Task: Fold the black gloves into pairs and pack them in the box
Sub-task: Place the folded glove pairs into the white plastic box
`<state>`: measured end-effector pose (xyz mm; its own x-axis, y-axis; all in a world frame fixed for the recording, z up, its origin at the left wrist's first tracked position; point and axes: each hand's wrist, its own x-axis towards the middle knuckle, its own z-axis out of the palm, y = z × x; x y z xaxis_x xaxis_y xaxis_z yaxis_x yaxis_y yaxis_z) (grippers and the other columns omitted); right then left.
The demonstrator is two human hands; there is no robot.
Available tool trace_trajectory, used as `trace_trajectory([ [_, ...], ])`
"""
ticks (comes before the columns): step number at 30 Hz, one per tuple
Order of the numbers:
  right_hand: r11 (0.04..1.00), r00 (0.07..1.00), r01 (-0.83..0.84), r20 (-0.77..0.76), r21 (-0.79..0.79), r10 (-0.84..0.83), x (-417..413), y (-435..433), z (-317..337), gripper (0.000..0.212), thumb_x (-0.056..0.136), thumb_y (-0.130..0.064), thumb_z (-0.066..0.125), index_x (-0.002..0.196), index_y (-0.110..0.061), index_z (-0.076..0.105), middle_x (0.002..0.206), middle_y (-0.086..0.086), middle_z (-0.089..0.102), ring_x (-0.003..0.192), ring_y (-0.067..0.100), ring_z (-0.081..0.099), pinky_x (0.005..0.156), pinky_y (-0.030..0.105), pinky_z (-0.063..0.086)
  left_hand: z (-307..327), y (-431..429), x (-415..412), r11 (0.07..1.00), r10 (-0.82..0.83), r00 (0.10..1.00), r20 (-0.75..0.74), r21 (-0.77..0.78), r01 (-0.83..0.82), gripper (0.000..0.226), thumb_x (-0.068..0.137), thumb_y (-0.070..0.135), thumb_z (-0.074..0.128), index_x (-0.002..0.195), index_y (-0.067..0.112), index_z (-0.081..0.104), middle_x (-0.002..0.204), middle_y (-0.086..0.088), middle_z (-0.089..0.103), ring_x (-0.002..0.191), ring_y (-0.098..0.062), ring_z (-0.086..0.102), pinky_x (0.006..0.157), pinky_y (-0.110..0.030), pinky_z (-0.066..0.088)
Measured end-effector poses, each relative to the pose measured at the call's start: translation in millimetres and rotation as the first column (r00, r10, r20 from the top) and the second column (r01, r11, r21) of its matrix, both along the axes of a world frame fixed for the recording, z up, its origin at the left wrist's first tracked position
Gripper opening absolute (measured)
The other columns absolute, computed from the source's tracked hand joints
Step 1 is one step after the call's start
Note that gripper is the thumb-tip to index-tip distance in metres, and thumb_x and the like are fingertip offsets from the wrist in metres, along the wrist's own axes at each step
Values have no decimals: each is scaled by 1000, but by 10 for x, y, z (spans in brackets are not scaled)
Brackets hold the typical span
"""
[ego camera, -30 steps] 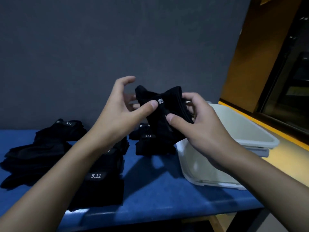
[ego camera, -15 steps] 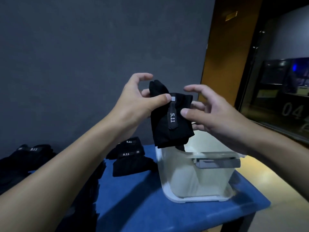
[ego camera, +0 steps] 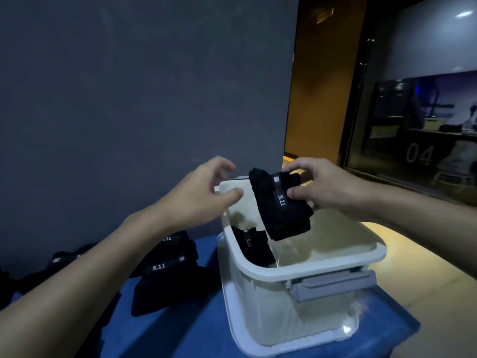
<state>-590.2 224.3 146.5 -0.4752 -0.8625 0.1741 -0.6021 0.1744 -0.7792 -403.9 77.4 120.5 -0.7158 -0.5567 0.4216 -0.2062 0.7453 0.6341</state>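
My right hand [ego camera: 326, 188] pinches a folded pair of black gloves [ego camera: 280, 205] with a "5.11" tag, holding it over the open white plastic box [ego camera: 309, 270]. Another folded black pair [ego camera: 254, 245] lies inside the box against its left wall. My left hand [ego camera: 206, 192] hovers just left of the held pair, fingers loosely curled, holding nothing. More black gloves [ego camera: 167, 270] lie on the blue table [ego camera: 180, 332] to the left of the box.
A further dark heap of gloves [ego camera: 64, 262] sits at the far left of the table, partly behind my left forearm. A grey wall stands close behind the table. The table's right edge runs just past the box, with floor beyond.
My left hand has let go of the folded pair and drawn left. My right hand has carried the pair down over the box opening. The view has shifted right and downward.
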Motion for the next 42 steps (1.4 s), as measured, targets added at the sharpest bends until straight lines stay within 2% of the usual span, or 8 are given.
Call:
trace_trajectory([
  [4, 980, 997, 50, -67, 194, -38, -122, -245, -143, 37, 91, -2, 62, 119, -25, 54, 101, 10, 59, 81, 27, 65, 65, 39, 61, -105, -108, 80, 987, 27, 969, 245, -158, 12, 40, 90, 54, 57, 125, 35, 56, 122, 16, 57, 115, -3, 53, 96, -26, 43],
  [11, 890, 982, 150, -167, 431, -84, -153, -553, -335, 29, 93, 4, 52, 114, -16, 56, 98, 6, 54, 81, 25, 60, 65, 40, 61, -149, -199, 107, 968, 28, 962, 273, -248, 42, 46, 89, 61, 45, 124, 34, 57, 120, 20, 57, 112, 0, 51, 94, -23, 41],
  [15, 801, 968, 182, -245, 570, -46, -149, -592, -453, 29, 93, 4, 50, 119, -7, 57, 112, 16, 60, 98, 34, 65, 78, 47, 60, -140, -207, 96, 956, 25, 957, 288, -286, 61, 44, 90, 61, 44, 122, 34, 58, 115, 18, 56, 109, -2, 52, 93, -26, 43],
  [19, 764, 933, 191, -355, 617, 54, -144, -632, -576, 27, 93, -1, 51, 119, -5, 58, 115, 17, 62, 102, 35, 65, 79, 44, 60, -155, -223, 87, 951, 26, 963, 268, -305, 59, 42, 90, 60, 44, 120, 35, 58, 107, 17, 55, 103, -2, 53, 93, -30, 45],
  [24, 740, 692, 221, -637, 635, 340, -238, -642, -626, 37, 93, -22, 60, 126, -10, 47, 121, 12, 51, 105, 31, 57, 88, 40, 49, -168, -228, 90, 947, 21, 964, 265, -314, 65, 42, 89, 61, 43, 119, 36, 59, 105, 15, 55, 99, 0, 52, 89, -28, 45],
  [28, 773, 589, 121, -672, 623, 449, -299, -617, -522, 53, 89, -34, 68, 134, -19, 45, 122, 6, 46, 107, 27, 55, 88, 39, 46, -172, -229, 99, 949, 19, 964, 267, -309, 67, 42, 89, 61, 42, 119, 36, 59, 107, 17, 55, 101, 0, 51, 90, -29, 45],
  [33, 675, 407, 189, -682, 714, 608, -334, -607, -522, 64, 82, -64, 62, 136, -32, 48, 125, -7, 55, 116, 20, 45, 95, 40, 33, -187, -207, 108, 956, 8, 968, 251, -284, 66, 37, 90, 59, 43, 114, 38, 61, 108, 16, 57, 97, 3, 53, 86, -24, 44],
  [42, 731, 463, 150, -701, 666, 543, -274, -473, -348, 62, 82, -63, 62, 135, -35, 47, 134, -6, 48, 119, 20, 45, 97, 40, 26, -260, -163, 178, 981, -19, 982, 186, -187, 54, 40, 97, 50, 43, 132, 33, 52, 127, 17, 55, 116, -1, 51, 99, -26, 41],
])
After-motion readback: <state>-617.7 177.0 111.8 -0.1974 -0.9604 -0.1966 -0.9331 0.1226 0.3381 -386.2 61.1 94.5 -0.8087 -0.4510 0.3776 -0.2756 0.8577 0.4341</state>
